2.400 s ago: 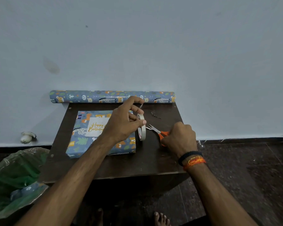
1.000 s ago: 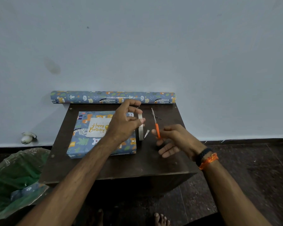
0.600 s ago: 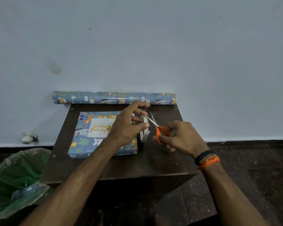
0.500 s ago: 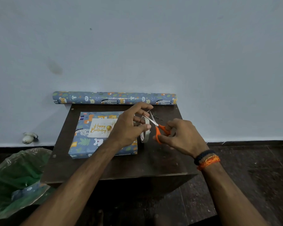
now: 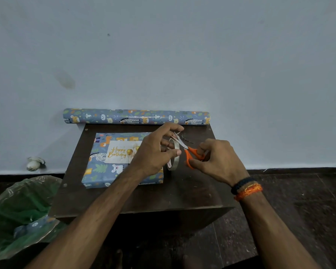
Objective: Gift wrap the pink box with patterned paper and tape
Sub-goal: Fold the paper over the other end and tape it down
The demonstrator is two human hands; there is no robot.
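The tape roll was pinched upright in the left hand beside the wrapped box on the table, while orange-handled scissors were gripped by the right hand, blades parted at the tape.

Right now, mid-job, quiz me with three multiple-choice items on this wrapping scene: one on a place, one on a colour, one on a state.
1. Where does the paper roll lie?
A. at the table's far edge by the wall
B. on the floor
C. on the wrapped box

2. What colour are the scissors' handles?
A. blue
B. orange
C. black

3. What does the left hand hold?
A. nothing
B. the box
C. the tape roll

Key: 1 A, it lies along the table by the wall; 2 B, orange loops show in the right hand; 3 C, its fingers grip the tape ring.
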